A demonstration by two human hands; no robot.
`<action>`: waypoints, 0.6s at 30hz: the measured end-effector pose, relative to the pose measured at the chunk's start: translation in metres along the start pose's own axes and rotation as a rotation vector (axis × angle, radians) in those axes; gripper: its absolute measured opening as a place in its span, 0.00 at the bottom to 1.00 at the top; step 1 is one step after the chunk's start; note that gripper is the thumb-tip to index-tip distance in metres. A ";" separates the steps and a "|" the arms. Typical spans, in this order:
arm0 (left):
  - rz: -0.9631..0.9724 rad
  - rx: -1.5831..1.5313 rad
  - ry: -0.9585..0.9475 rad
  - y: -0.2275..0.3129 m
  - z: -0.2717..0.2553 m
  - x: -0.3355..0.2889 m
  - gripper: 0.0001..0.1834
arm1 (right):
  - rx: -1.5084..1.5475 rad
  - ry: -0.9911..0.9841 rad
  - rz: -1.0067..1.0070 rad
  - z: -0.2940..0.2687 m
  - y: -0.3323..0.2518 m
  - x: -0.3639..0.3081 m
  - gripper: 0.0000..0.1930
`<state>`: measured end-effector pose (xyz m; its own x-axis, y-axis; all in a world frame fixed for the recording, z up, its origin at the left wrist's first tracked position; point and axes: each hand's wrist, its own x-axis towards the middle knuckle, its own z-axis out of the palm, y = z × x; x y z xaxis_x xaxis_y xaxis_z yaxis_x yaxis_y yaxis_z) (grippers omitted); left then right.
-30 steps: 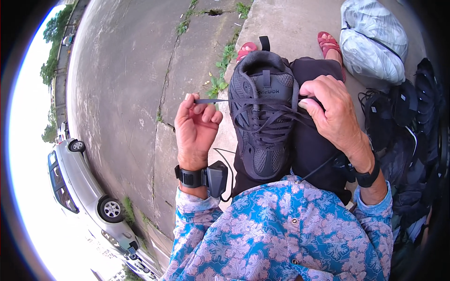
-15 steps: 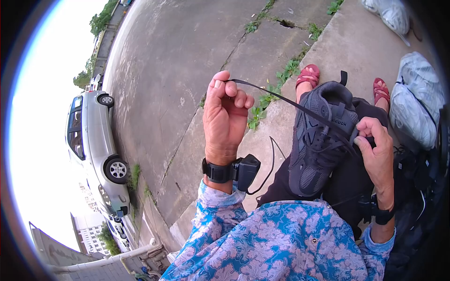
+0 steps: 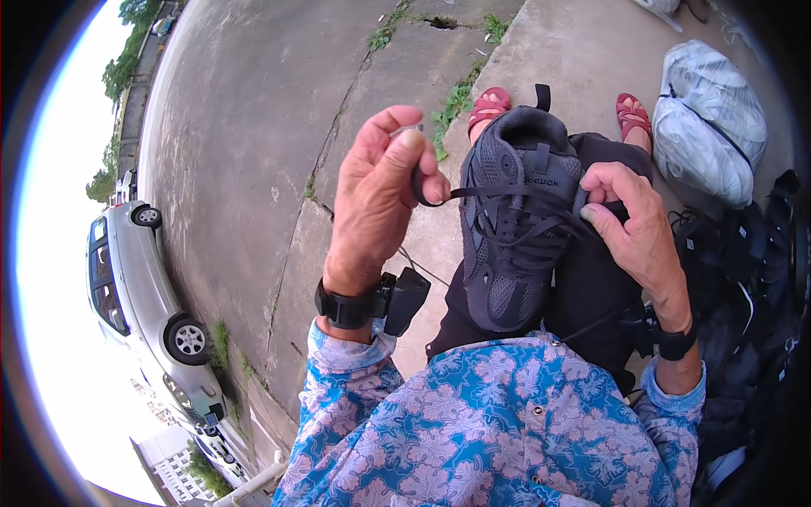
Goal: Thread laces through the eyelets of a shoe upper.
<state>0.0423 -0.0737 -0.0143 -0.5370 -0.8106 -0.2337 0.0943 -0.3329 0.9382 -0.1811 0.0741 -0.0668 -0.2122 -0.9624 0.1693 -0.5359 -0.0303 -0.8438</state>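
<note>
A dark grey sneaker [image 3: 513,279] rests on my lap, its toe toward me and its opening away from me. My left hand [image 3: 380,190] is raised left of the shoe, fingers closed on the black shoelace [image 3: 486,192]. The lace runs from those fingers across to the shoe's upper, and more of it lies crossed over the front. Something small and pale shows between thumb and forefinger; I cannot make out what it is. My right hand [image 3: 629,215] pinches the right edge of the sneaker beside the tongue. The fingertips partly cover that edge.
A stuffed white plastic bag [image 3: 705,127] sits on the concrete at far right, with a pile of black shoes [image 3: 752,253] nearer me. My feet in red sandals [image 3: 490,108] are beyond the sneaker. A silver car [image 3: 139,279] is parked at left.
My left hand has come down closer to the sneaker and turned, and the lace stretch between them is shorter. My right hand stays at the shoe's edge. The whole view has shifted.
</note>
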 end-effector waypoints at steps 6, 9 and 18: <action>-0.198 0.335 -0.200 -0.007 0.020 -0.002 0.09 | 0.103 -0.022 -0.027 -0.007 -0.004 0.005 0.13; -0.268 0.432 -0.233 -0.004 0.022 0.000 0.09 | 0.116 -0.039 -0.015 -0.007 -0.002 0.005 0.12; -0.168 0.444 -0.238 -0.012 0.026 0.006 0.06 | 0.087 -0.026 0.003 -0.006 -0.001 0.006 0.10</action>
<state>0.0161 -0.0616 -0.0205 -0.6941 -0.6149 -0.3745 -0.3459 -0.1713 0.9225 -0.1863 0.0699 -0.0617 -0.1922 -0.9692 0.1542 -0.4616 -0.0494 -0.8857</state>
